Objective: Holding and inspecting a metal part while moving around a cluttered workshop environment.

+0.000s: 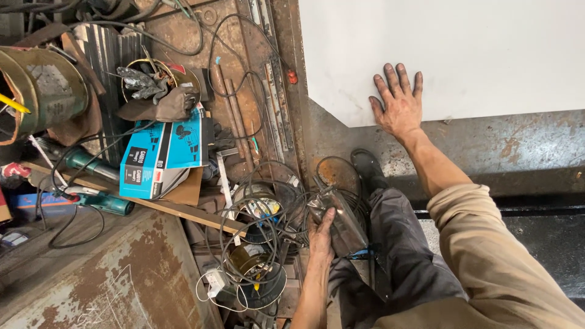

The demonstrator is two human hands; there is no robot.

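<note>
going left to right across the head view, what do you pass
rusty metal drum → blue cardboard box → tangle of cables → left hand holding a dark metal tool → right hand flat on the white sheet

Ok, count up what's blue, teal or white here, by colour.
Blue: 1, the cardboard box.
Teal: 2, the power tools and.
White: 1, the sheet under the right hand.
Total: 4.

Rusty steel floor [122, 286] w/ tangled cables [262, 244], blue box [161, 152], white sheet [463, 49] at right.
</note>
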